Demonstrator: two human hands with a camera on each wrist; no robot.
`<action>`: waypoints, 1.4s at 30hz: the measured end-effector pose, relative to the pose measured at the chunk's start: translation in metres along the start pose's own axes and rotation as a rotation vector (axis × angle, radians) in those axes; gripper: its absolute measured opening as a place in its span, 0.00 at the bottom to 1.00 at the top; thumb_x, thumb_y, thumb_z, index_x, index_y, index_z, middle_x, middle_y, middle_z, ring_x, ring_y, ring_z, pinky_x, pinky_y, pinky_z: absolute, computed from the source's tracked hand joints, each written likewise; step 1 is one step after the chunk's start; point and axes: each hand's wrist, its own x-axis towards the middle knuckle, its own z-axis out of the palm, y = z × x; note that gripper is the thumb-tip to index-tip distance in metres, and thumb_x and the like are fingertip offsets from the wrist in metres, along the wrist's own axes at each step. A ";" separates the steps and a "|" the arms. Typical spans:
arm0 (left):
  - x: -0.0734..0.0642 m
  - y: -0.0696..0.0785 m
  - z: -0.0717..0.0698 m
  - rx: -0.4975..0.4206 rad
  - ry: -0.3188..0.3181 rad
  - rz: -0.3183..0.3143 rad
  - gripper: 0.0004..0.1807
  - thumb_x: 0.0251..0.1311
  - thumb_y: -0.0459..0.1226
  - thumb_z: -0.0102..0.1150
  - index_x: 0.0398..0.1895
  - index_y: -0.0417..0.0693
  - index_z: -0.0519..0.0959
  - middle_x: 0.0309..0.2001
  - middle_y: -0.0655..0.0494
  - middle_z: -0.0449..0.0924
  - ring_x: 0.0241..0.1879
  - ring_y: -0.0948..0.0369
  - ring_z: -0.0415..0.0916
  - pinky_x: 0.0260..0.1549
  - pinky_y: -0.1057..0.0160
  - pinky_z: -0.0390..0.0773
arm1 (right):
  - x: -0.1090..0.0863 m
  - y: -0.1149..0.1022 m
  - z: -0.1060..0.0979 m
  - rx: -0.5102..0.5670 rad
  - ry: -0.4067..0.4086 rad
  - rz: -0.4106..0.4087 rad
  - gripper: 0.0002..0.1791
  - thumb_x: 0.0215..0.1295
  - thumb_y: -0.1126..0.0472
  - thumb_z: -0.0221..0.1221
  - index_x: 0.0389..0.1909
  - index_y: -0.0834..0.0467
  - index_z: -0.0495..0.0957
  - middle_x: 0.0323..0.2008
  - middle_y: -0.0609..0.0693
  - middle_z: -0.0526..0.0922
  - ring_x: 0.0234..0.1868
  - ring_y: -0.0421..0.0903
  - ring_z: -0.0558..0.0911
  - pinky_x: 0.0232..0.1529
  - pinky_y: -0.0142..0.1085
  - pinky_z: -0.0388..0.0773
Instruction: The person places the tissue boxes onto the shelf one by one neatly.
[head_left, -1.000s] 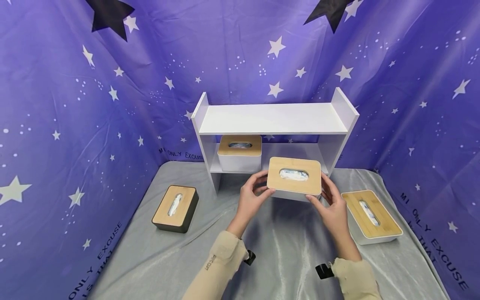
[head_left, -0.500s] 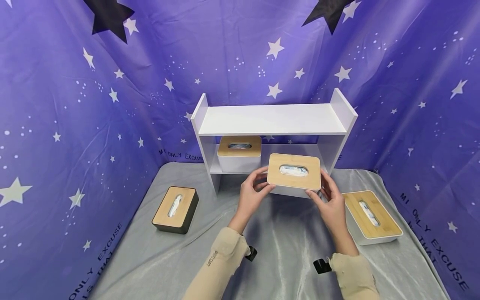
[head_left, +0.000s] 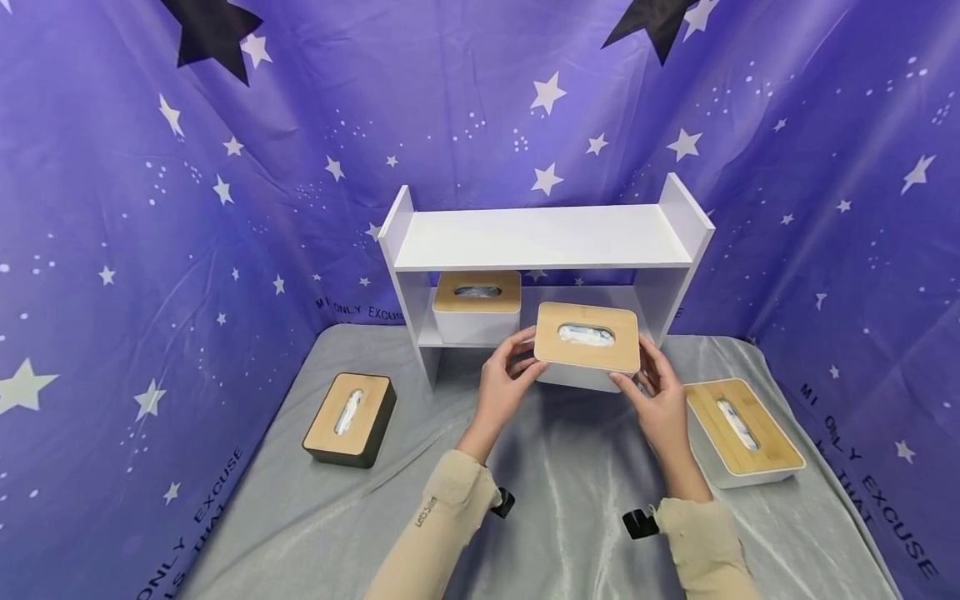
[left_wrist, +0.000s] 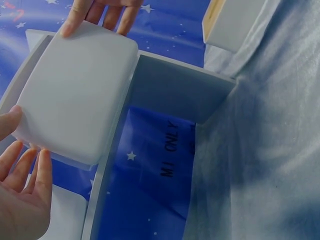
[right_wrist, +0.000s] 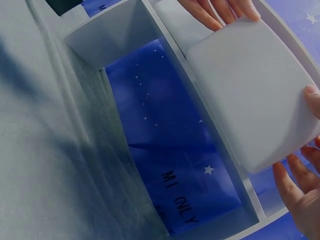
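Observation:
Both hands hold a white tissue box with a wooden lid and an oval slot of tissue. My left hand grips its left end, thumb at the front corner and fingers along the side. At the opposite end my right hand grips in the same way. The box is raised off the table, in front of the middle board of a white shelf unit. Both wrist views look at its plain white front face. A second white tissue box sits on that middle board at the left.
On the grey cloth, a black tissue box with a wooden lid lies at the left. Another white tissue box lies at the right, close to my right hand. A purple star-patterned curtain hangs behind and along both sides.
Both hands have carried the held tissue box slightly up and away, toward the shelf's middle board. The other boxes have stayed put.

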 end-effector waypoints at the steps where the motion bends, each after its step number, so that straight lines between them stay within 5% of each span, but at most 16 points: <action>1: 0.000 0.000 0.000 -0.007 0.003 0.000 0.27 0.59 0.30 0.67 0.63 0.43 0.76 0.64 0.45 0.76 0.61 0.49 0.77 0.55 0.60 0.84 | 0.000 0.000 0.000 0.009 0.003 -0.003 0.39 0.61 0.67 0.68 0.73 0.52 0.66 0.70 0.57 0.72 0.64 0.29 0.71 0.56 0.11 0.70; 10: -0.003 0.014 0.004 -0.055 0.041 -0.012 0.20 0.60 0.22 0.62 0.55 0.25 0.73 0.56 0.31 0.72 0.60 0.41 0.75 0.58 0.58 0.82 | 0.007 -0.003 0.004 0.039 0.051 -0.027 0.36 0.60 0.70 0.68 0.70 0.57 0.70 0.64 0.55 0.75 0.56 0.31 0.74 0.52 0.12 0.73; 18: -0.013 0.034 0.001 -0.043 0.022 0.008 0.19 0.61 0.22 0.60 0.55 0.26 0.72 0.57 0.32 0.73 0.60 0.40 0.75 0.57 0.48 0.82 | 0.008 -0.016 0.008 0.058 0.107 -0.006 0.32 0.58 0.73 0.67 0.65 0.66 0.71 0.57 0.46 0.76 0.52 0.31 0.74 0.46 0.15 0.75; 26: -0.015 0.033 -0.001 -0.053 -0.010 0.029 0.22 0.61 0.21 0.59 0.60 0.26 0.71 0.60 0.31 0.71 0.63 0.40 0.72 0.59 0.46 0.81 | 0.003 -0.042 0.012 0.064 0.148 -0.065 0.24 0.58 0.74 0.67 0.48 0.79 0.64 0.61 0.68 0.76 0.48 0.28 0.76 0.44 0.18 0.77; 37: -0.013 0.004 0.003 -0.039 -0.033 0.014 0.28 0.64 0.25 0.60 0.68 0.39 0.70 0.68 0.41 0.67 0.69 0.46 0.68 0.63 0.47 0.77 | 0.005 -0.045 0.014 0.059 0.162 -0.069 0.23 0.60 0.73 0.66 0.48 0.80 0.65 0.62 0.67 0.76 0.48 0.29 0.76 0.43 0.15 0.75; 42: -0.014 0.001 0.003 -0.021 -0.047 0.006 0.30 0.64 0.28 0.61 0.70 0.45 0.69 0.70 0.46 0.65 0.70 0.50 0.67 0.65 0.50 0.77 | 0.004 -0.044 0.015 0.079 0.180 -0.065 0.23 0.60 0.73 0.65 0.49 0.81 0.66 0.62 0.68 0.77 0.51 0.26 0.77 0.48 0.18 0.78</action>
